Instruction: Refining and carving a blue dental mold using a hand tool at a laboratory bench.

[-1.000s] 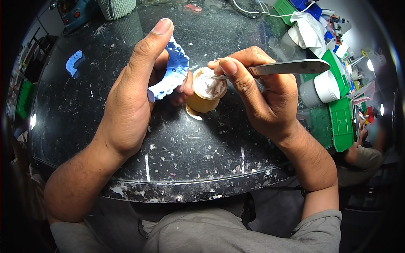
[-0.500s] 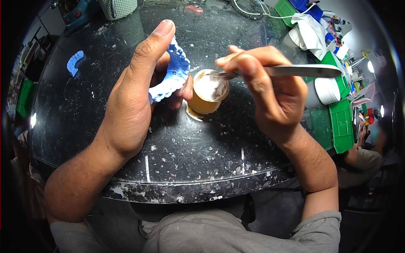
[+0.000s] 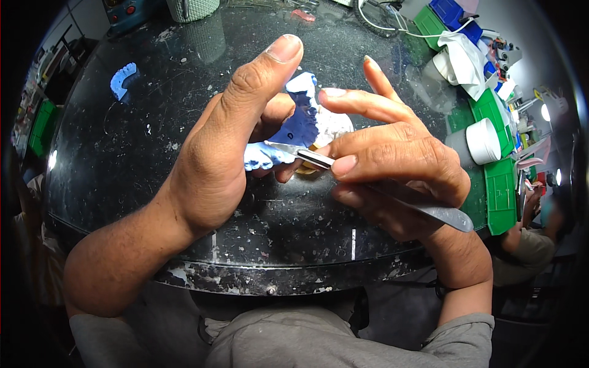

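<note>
My left hand (image 3: 211, 144) is closed round a blue dental model (image 3: 300, 119), thumb raised, with the row of teeth facing away from the palm. In my right hand (image 3: 405, 144) is a scalpel (image 3: 423, 211), gripped by its metal handle between thumb and fingers. Its blade tip touches or lies just over the model's inner face near the lower row of teeth; which one I cannot tell. Behind the model and my right fingers stands a yellow cup (image 3: 314, 147) with white, powdery-looking stuff at its top, partly hidden.
A second blue dental arch (image 3: 124, 81) lies at the far left of the black, speckled table (image 3: 282, 242). A woven basket (image 3: 195, 8) is at the back. Green bins (image 3: 500, 196) and a white tub (image 3: 483, 141) line the right. Another person's arm (image 3: 531, 242) shows beyond.
The scalpel has moved from over the cup leftward and down to the model, its handle turning to slope down right. My left hand and the model have shifted right, partly covering the cup.
</note>
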Tool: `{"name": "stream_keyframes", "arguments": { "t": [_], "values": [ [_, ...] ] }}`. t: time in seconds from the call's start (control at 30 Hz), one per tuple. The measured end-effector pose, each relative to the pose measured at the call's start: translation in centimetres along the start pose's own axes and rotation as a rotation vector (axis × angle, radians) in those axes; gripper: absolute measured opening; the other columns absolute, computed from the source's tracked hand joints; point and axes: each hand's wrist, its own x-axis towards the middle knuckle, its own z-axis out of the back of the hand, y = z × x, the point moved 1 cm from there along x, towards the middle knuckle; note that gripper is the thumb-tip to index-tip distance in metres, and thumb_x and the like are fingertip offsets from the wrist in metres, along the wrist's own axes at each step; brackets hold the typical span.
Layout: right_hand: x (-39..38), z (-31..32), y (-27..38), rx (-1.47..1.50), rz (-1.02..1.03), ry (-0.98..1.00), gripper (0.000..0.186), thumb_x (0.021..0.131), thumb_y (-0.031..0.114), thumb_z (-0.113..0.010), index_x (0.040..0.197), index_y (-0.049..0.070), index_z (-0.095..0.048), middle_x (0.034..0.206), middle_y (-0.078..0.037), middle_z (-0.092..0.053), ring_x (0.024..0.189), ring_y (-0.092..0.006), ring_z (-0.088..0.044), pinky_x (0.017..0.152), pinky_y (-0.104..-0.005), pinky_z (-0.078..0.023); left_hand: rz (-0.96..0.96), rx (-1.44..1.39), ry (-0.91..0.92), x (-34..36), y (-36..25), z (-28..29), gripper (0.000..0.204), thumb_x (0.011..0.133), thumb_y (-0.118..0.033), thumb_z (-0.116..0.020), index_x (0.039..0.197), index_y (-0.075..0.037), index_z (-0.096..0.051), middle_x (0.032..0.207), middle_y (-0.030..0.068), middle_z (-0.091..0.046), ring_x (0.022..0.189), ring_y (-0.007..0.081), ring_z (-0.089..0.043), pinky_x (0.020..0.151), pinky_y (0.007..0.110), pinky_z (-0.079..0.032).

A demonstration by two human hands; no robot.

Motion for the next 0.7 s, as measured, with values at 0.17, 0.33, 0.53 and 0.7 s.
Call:
{"name": "stream_keyframes", "arguments": {
  "t": [0.17,0.33,0.53,0.7],
  "values": [
    [-0.4,-0.2,-0.5,0.078,-0.015,-0.036,0.025,0.085,0.016,-0.079,0.104,0.012,-0.063,0.092,-0.01,-0.074,0.115,-0.0388,-0.065,0.114,-0.0635,-0.029,0.05,-0.035,0.046,0.0,0.1,0.2,0.048,0.107,-0.041,-0.034,0.153,-0.025,-0.036,0.089,0.0086,-0.061,0.065,0.0134,-0.061,0.053,0.024,-0.047],
    [-0.4,0.0,-0.6,0.098,-0.033,-0.018,0.023,0.083,0.014,-0.08,0.099,0.011,-0.065,0.091,-0.01,-0.074,0.115,-0.0377,-0.065,0.115,-0.0632,-0.028,0.041,0.0,0.024,-0.1,0.1,0.1,0.048,0.108,-0.042,-0.032,0.153,-0.027,-0.035,0.087,0.0085,-0.061,0.064,0.0131,-0.06,0.052,0.024,-0.046],
    [-0.4,0.0,-0.3,0.101,-0.068,-0.013,0.021,0.082,0.012,-0.081,0.097,0.011,-0.067,0.092,-0.008,-0.074,0.117,-0.0364,-0.064,0.116,-0.0628,-0.027,-0.021,0.055,0.085,-0.1,0.2,0.4,0.048,0.108,-0.038,-0.033,0.155,-0.025,-0.032,0.089,0.0072,-0.059,0.067,0.0119,-0.061,0.052,0.023,-0.047],
    [-0.2,0.0,0.0,0.08,-0.078,0.007,0.02,0.081,0.01,-0.081,0.096,0.01,-0.068,0.093,-0.007,-0.074,0.117,-0.036,-0.064,0.116,-0.0633,-0.027,-0.163,0.159,0.036,-0.7,1.0,0.6,0.049,0.109,-0.031,-0.034,0.156,-0.021,-0.028,0.094,0.0066,-0.056,0.071,0.012,-0.062,0.054,0.023,-0.049]
  ]
}}
